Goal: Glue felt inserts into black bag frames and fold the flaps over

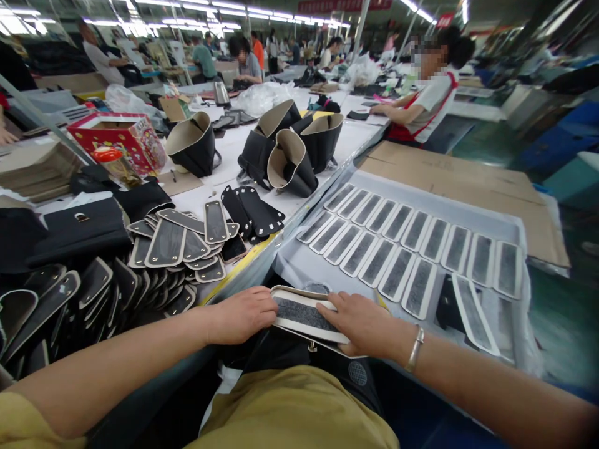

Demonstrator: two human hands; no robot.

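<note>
Head view: your left hand (250, 315) and right hand (358, 321) pinch the ends of a gray-and-white strip (304, 315). It lies between them, its long way going from hand to hand. Past your grip, nearer your right hand, more strips (420, 289) sit in rows. Dark flaps (166, 243) pile up left. Farther off stand black bags (304, 176).

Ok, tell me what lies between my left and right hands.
A pale-edged grey strip, held by left hand and right hand, in the head view.
</note>
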